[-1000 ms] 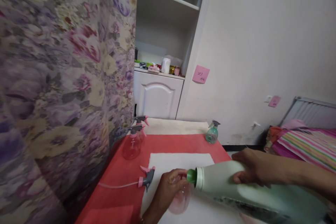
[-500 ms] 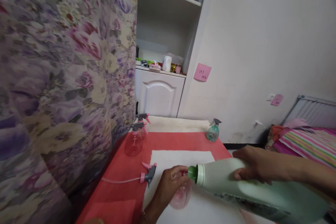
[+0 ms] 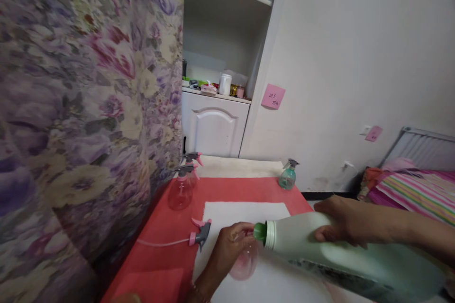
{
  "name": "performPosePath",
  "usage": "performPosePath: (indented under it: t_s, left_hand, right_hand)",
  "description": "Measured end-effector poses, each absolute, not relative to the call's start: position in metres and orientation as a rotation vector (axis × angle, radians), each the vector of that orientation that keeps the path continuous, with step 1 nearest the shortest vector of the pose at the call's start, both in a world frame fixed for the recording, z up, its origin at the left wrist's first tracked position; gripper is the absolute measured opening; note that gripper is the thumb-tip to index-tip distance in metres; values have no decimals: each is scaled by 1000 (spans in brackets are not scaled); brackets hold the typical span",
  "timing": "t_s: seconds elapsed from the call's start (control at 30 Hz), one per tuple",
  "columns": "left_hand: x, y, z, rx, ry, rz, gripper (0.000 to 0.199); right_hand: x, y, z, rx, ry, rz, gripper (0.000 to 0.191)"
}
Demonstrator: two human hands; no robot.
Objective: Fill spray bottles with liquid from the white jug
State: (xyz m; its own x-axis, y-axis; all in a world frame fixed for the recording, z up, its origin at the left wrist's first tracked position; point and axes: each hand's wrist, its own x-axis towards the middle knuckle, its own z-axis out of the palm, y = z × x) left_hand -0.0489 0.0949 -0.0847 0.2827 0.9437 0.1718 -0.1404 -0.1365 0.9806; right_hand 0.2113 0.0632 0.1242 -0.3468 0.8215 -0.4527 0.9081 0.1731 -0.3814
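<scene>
My right hand (image 3: pixel 343 222) grips a large pale green jug (image 3: pixel 302 241), which lies tilted with its green spout pointing left. Under that spout stands a clear pink spray bottle (image 3: pixel 245 262) without its top, on a white sheet (image 3: pixel 280 284). The fingers of my left hand (image 3: pixel 232 241) are closed around the bottle's neck, right beside the spout. Left of this hand, a grey and pink spray head (image 3: pixel 202 236) with a long thin tube lies on the red tabletop (image 3: pixel 159 265). Whether liquid is flowing cannot be made out.
Two pink spray bottles with heads on, the nearer one (image 3: pixel 180 194) in front, stand at the table's far left. A green spray bottle (image 3: pixel 287 176) stands at the far right. A floral curtain (image 3: pixel 88 104) hangs along the left. Behind are a white cabinet (image 3: pixel 216 123) and a bed (image 3: pixel 419 189).
Both hands, the jug and the pink bottle keep practically the same places. The whole view has shifted very slightly.
</scene>
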Motion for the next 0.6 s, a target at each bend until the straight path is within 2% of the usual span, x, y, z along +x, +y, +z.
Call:
performPosePath:
  t_s: [0.6]
  left_hand:
    - [-48,96,-86,1372,838,1155,23]
  right_hand:
    - [211,61,126,1724,2281,-937,40]
